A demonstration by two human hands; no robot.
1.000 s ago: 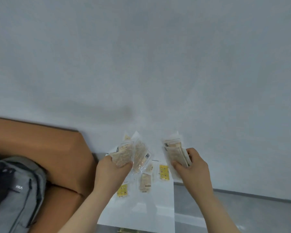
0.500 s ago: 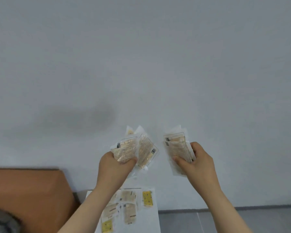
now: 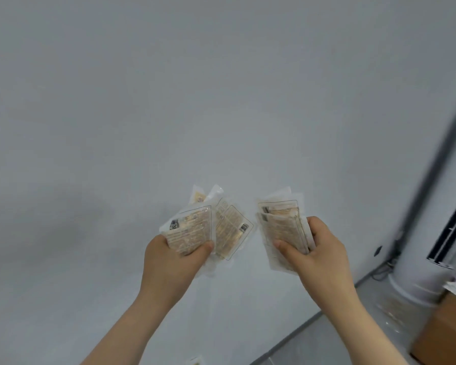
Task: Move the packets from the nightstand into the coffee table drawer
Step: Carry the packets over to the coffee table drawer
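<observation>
My left hand [image 3: 174, 262] grips a fan of clear beige packets [image 3: 208, 225], held up in front of a plain grey wall. My right hand [image 3: 319, 248] grips a second stack of the same packets [image 3: 279, 222], thumb pressed across their front. Both hands are raised side by side at mid-frame, a short gap between the two bundles. One more packet [image 3: 195, 360] peeks in at the bottom edge. Neither the nightstand nor the coffee table drawer is in view.
A white floor-standing appliance [image 3: 437, 264] with a dark vent stands at the right, cables behind it. A brown cardboard box [image 3: 442, 327] with papers on top sits at the lower right. A grey baseboard runs along the floor.
The view has swung right and upward. The nightstand with its remaining packets and the brown sofa have left the frame. Both hands keep their packets, raised a little higher.
</observation>
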